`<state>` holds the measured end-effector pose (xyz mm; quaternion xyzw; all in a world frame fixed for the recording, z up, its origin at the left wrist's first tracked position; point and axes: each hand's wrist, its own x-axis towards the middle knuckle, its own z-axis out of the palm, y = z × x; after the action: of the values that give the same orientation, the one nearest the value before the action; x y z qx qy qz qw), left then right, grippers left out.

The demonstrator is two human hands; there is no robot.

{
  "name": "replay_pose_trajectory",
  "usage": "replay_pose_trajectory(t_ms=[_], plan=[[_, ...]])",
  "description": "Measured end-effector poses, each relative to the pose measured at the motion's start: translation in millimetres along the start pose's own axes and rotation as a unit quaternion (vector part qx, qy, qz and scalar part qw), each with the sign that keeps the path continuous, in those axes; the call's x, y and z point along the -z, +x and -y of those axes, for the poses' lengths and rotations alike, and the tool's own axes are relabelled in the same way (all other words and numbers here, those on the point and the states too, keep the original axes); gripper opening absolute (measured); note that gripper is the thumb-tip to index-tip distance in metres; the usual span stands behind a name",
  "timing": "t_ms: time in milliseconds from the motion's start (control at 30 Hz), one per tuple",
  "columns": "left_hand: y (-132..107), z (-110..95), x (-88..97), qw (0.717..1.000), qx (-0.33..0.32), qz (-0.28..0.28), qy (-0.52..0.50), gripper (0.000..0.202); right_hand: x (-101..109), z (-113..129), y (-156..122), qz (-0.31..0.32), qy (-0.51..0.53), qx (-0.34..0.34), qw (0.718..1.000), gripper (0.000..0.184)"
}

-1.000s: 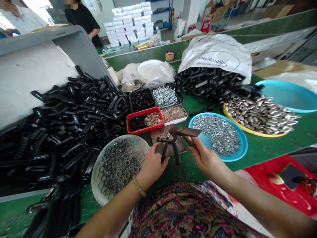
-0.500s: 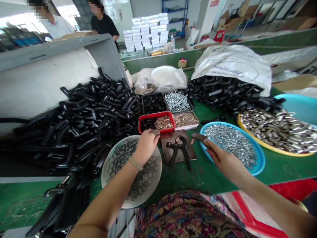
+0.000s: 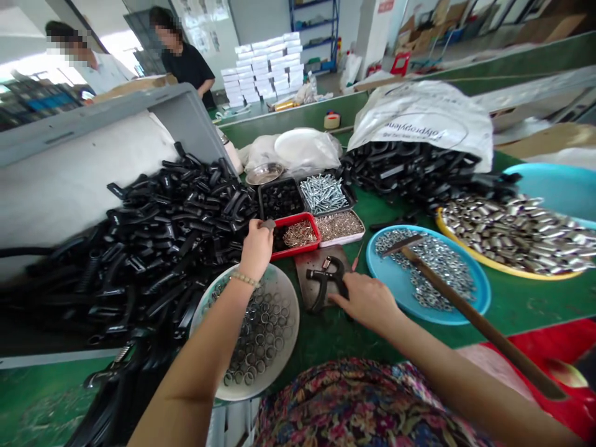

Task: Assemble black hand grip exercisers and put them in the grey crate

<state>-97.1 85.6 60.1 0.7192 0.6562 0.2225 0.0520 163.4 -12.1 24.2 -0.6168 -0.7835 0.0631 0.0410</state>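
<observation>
My left hand (image 3: 257, 249) is at the left end of a red tray (image 3: 294, 251) of small copper-coloured rivets and black pieces. Its fingers are curled, with a small grey piece at their tips that I cannot make out. My right hand (image 3: 372, 302) has its thumb and fingers around one leg of a black curved plastic handle (image 3: 336, 268) on a metal plate (image 3: 305, 266). A second black handle part (image 3: 317, 298) lies beside it. A hammer (image 3: 459, 303) with a wooden shaft rests across the blue basin (image 3: 484, 298) of small metal pieces, head towards the plate.
A whitish bowl of metal rings (image 3: 293, 335) stands before my left arm. Black handles (image 3: 172, 217) heap up at left, spilling from a grey crate (image 3: 186, 105). Beyond the plate are a tray of screws (image 3: 325, 192) and a rivet tray (image 3: 342, 226). A yellow-rimmed basin (image 3: 526, 267) holds metal sleeves.
My right hand has let go of the hammer, now lying on the blue basin, and moved left to the black handle. My left hand has shifted left along the red tray.
</observation>
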Motion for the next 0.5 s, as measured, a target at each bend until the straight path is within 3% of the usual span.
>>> replay_pose_trajectory(t_ms=[67, 133, 167, 233, 300, 367, 433, 500], plan=[[-17.5, -7.7, 0.4, 0.972, 0.024, -0.02, -0.233, 0.033, -7.2, 9.3, 10.2, -0.009, 0.062, -0.031, 0.998, 0.019], [-41.0, -17.7, -3.5, 0.891, 0.064, 0.011, -0.448, 0.035, -13.8, 2.9, 14.3, -0.002, 0.209, -0.077, 0.975, 0.015], [-53.3, -23.5, -6.9, 0.851, 0.087, 0.03, -0.518, 0.035, -16.0, -2.3, 13.3, 0.015, 0.314, -0.097, 0.944, 0.018], [-74.7, -36.6, -14.7, 0.798, 0.127, 0.037, -0.588, 0.034, -16.8, -10.1, 5.6, 0.053, 0.534, -0.119, 0.835, 0.027], [-88.3, -51.0, -21.5, 0.788, 0.147, 0.015, -0.598, 0.03, -13.3, -10.4, -5.8, 0.068, 0.7, -0.12, 0.701, 0.031], [-93.8, -64.6, -25.5, 0.795, 0.145, -0.005, -0.589, 0.024, -8.1, -5.1, -15.8, 0.062, 0.791, -0.115, 0.598, 0.031], [-94.4, -75.2, -26.7, 0.799, 0.138, -0.01, -0.585, 0.019, -3.8, 1.3, -21.4, 0.05, 0.832, -0.114, 0.541, 0.032], [-94.4, -81.9, -26.1, 0.799, 0.133, -0.008, -0.587, 0.019, -1.7, 5.3, -22.8, 0.037, 0.847, -0.111, 0.519, 0.034]])
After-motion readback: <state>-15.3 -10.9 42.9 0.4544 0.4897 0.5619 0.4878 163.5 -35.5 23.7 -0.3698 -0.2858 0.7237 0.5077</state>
